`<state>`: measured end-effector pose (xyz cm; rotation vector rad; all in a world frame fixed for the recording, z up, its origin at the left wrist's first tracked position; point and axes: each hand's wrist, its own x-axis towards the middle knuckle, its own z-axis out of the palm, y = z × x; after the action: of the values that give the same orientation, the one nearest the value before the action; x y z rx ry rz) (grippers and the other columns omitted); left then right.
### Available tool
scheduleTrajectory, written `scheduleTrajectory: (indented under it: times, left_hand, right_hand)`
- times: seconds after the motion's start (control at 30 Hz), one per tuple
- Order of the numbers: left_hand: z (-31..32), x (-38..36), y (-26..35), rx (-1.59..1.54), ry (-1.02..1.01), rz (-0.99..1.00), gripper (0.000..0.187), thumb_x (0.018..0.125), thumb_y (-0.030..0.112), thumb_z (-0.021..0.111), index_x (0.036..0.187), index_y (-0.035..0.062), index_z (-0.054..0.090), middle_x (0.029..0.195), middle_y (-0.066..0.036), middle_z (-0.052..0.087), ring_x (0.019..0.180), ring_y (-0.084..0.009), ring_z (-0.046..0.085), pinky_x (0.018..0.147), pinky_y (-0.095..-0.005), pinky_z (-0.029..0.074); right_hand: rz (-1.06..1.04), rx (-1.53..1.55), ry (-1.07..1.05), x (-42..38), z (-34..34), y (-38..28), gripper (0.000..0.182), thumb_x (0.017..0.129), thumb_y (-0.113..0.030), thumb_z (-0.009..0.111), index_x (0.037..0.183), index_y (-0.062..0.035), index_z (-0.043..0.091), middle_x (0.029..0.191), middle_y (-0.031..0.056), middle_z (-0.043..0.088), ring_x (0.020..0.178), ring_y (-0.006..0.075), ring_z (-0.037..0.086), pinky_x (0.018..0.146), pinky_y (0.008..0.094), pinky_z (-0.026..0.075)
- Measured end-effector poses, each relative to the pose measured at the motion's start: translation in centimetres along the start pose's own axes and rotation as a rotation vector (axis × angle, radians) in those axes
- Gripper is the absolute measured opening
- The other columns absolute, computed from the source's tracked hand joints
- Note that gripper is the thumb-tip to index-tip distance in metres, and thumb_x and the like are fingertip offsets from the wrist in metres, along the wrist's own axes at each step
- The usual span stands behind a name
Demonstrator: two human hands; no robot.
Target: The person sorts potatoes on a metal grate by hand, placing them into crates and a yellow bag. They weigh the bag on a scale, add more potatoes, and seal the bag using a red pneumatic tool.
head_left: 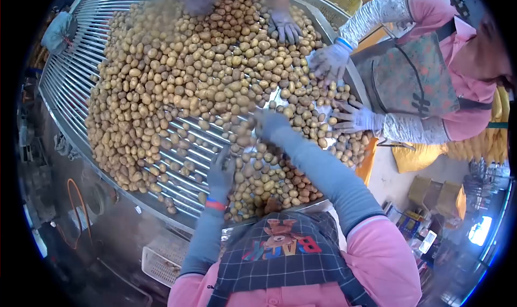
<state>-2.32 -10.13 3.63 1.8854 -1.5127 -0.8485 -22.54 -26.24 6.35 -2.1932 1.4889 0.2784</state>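
A broad heap of small potatoes [177, 75] covers much of a slatted metal sorting table [188, 159]. My left hand [219, 175], in a grey glove with a red and blue band at the wrist, rests at the near edge of the heap with its fingers stretched forward. It touches potatoes beside the bare bars. My right hand [273, 126], also gloved, reaches farther in among the potatoes near the middle. Motion smears it and its fingers are hard to make out. A smaller group of potatoes [264, 186] lies between my arms, close to my apron [280, 248].
At the right, a co-worker [431, 75] has both gloved hands [355, 117] on the potatoes. More hands [285, 27] work at the far side. A white crate [161, 261] stands below the table, and a tied plastic bag [59, 32] sits at its left corner.
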Motion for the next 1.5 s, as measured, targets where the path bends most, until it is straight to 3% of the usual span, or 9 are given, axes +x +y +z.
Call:
scheduleTrajectory:
  times: [0.2,0.33,0.67,0.77,0.9,1.03,1.3,1.43,1.5]
  left_hand:
    - [-4.1,-8.2,-0.1,-0.783,0.349,-0.513,0.032,0.095,0.005,0.051,0.125,-0.003,0.059,0.119,-0.012,0.063,0.098,-0.0155,0.059,0.084,-0.0272,0.047]
    - [-6.6,-10.0,-1.7,-0.658,0.329,-0.476,0.032,0.098,0.008,0.048,0.126,-0.0034,0.058,0.114,-0.012,0.065,0.106,-0.0176,0.061,0.093,-0.03,0.047]
    - [-3.9,-8.5,2.6,-0.492,0.236,-0.294,0.027,0.099,0.015,0.05,0.117,-0.0014,0.063,0.093,-0.005,0.066,0.08,-0.0097,0.058,0.07,-0.0239,0.047]
    - [-4.0,-8.8,4.5,-0.822,-0.111,-0.662,0.023,0.097,0.012,0.054,0.113,0.0016,0.067,0.09,-0.003,0.067,0.075,-0.0083,0.057,0.065,-0.022,0.044]
    - [-2.1,-11.0,4.5,-0.392,-0.126,-0.281,0.02,0.091,0.006,0.06,0.108,0.0019,0.069,0.098,-0.008,0.069,0.087,-0.0132,0.063,0.076,-0.0256,0.049]
    - [-1.7,-12.5,4.6,-0.428,-0.081,-0.097,0.021,0.092,0.006,0.059,0.11,0.0002,0.068,0.105,-0.01,0.068,0.095,-0.0146,0.063,0.082,-0.0256,0.049]
    - [-2.7,-11.5,6.3,-0.894,-0.135,-0.603,0.03,0.091,0.003,0.055,0.12,0.0002,0.061,0.089,-0.002,0.06,0.066,0.0007,0.049,0.05,-0.0146,0.04]
    - [-1.3,-13.3,1.3,-1.628,-0.486,-0.426,0.037,0.091,0.007,0.052,0.127,0.0042,0.057,0.104,-0.004,0.06,0.079,-0.0076,0.06,0.064,-0.019,0.049]
    - [0.9,-14.3,1.7,-0.149,-0.23,0.365,0.037,0.092,0.012,0.053,0.129,0.0068,0.054,0.11,-0.004,0.062,0.108,-0.0206,0.061,0.09,-0.029,0.047]
  right_hand:
    - [0.0,0.189,0.004,-1.3,-0.1,3.7,0.033,0.082,-0.039,0.057,0.104,-0.0181,0.069,0.093,0.0128,0.069,0.086,0.0317,0.067,0.08,0.043,0.053]
    - [-0.022,0.332,0.529,7.4,-8.8,5.0,0.052,0.081,-0.018,0.056,0.133,-0.0172,0.052,0.14,0.0142,0.049,0.123,0.0326,0.052,0.102,0.0397,0.043]
    - [0.092,0.059,-0.061,3.2,-4.6,2.0,0.05,0.084,-0.046,0.061,0.123,-0.0156,0.057,0.123,0.0139,0.061,0.114,0.0312,0.059,0.096,0.0412,0.048]
    - [0.018,0.423,0.051,-1.7,0.8,5.2,0.043,0.084,-0.046,0.063,0.114,-0.0144,0.061,0.108,0.0147,0.065,0.103,0.0315,0.063,0.089,0.0413,0.049]
    - [0.147,0.427,0.115,-8.9,1.9,5.9,0.033,0.085,-0.039,0.062,0.11,-0.0166,0.062,0.099,0.0136,0.065,0.096,0.0318,0.064,0.085,0.0426,0.05]
    - [-0.239,0.284,0.003,-19.8,3.4,-0.1,0.033,0.087,-0.028,0.061,0.119,-0.026,0.058,0.115,0.0057,0.061,0.096,0.0275,0.065,0.075,0.0397,0.054]
    - [-0.483,-0.104,-0.119,-19.5,8.0,-2.0,0.032,0.09,-0.019,0.056,0.122,-0.0268,0.054,0.123,0.0037,0.056,0.097,0.0252,0.065,0.075,0.0382,0.055]
    - [0.03,0.516,0.237,-17.4,7.5,-1.9,0.041,0.085,-0.023,0.066,0.125,-0.0198,0.06,0.105,0.0068,0.067,0.089,0.0247,0.065,0.075,0.0356,0.053]
    - [0.31,1.611,0.279,-17.3,6.9,-3.2,0.046,0.081,-0.025,0.071,0.125,-0.0176,0.061,0.107,0.0089,0.067,0.091,0.0253,0.065,0.08,0.0348,0.053]
